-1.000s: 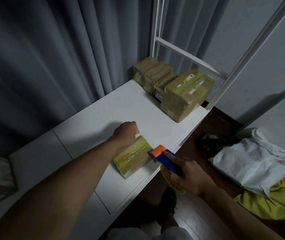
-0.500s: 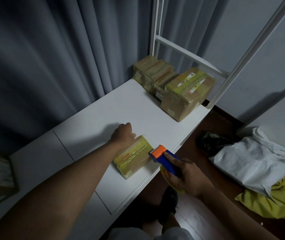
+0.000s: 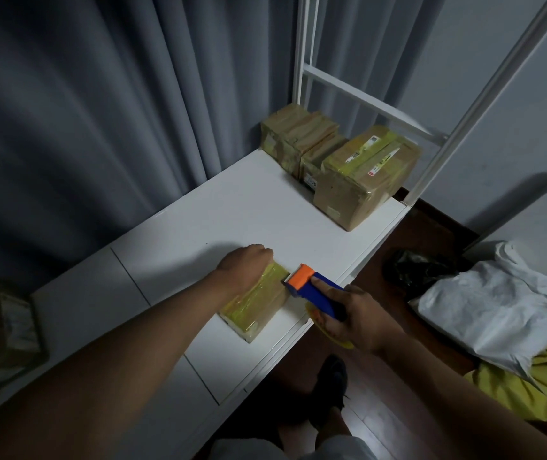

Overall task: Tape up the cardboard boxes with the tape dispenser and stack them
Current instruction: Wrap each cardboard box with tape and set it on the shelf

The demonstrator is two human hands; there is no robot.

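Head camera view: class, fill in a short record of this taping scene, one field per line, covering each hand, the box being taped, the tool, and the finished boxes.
left hand: rests on the far end of the small box
small box: flat on the white table, wrapped in yellowish tape
right hand: grips the tape dispenser
tape dispenser: blue and orange, orange end at the box's right edge
taped boxes: grouped at the table's far end

Dim room: grey curtains point(image 3: 99, 127), white table point(image 3: 232, 210), dark wooden floor point(image 3: 431, 227).
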